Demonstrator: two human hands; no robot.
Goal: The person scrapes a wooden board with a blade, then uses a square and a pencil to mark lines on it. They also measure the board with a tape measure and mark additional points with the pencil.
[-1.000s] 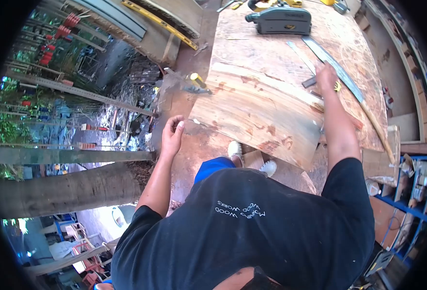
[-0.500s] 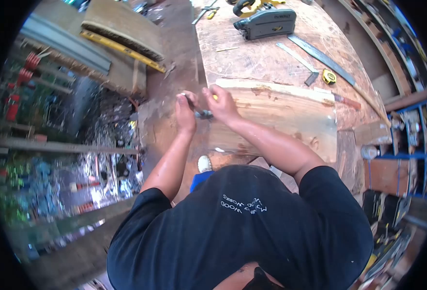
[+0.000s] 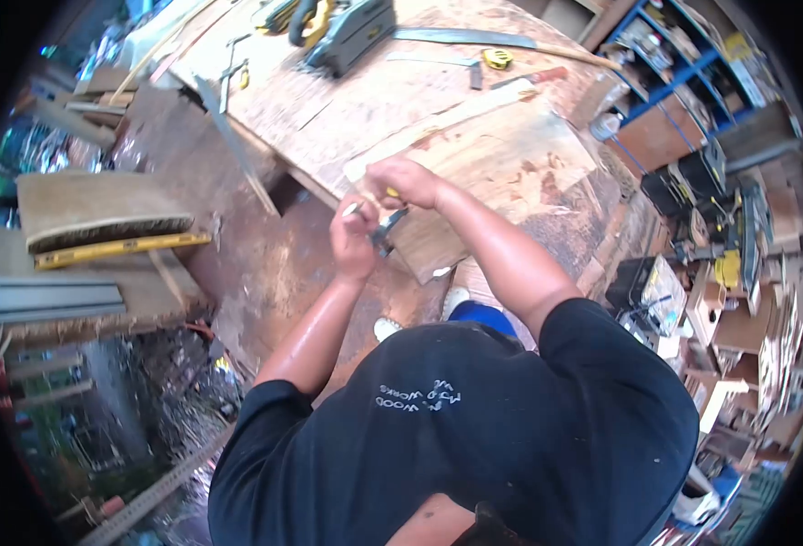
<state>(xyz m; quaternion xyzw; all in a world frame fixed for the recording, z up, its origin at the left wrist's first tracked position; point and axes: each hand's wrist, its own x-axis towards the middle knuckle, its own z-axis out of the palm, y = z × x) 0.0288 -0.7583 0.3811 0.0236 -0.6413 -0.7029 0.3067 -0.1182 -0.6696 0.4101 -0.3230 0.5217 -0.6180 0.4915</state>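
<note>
From the head view, the right fingers (image 3: 385, 176) are grasping what looks like a yellow-handled grey metal clamp (image 3: 394, 218), probably for pinning the flat brown wooden board (image 3: 501, 150) beside them to the worktop (image 3: 328, 114); the left fingers (image 3: 362, 223) are curling close by, their grip unclear.

The broad brown wooden board (image 3: 533, 146) lies on the wooden counter (image 3: 283, 91), by its near edge. Beyond the board lie the slim metal square (image 3: 424, 58) and, rightward, the round-cornered yellow tape measure (image 3: 498, 59). The grey-and-yellow power saw (image 3: 354, 38) sits left of both.
</note>
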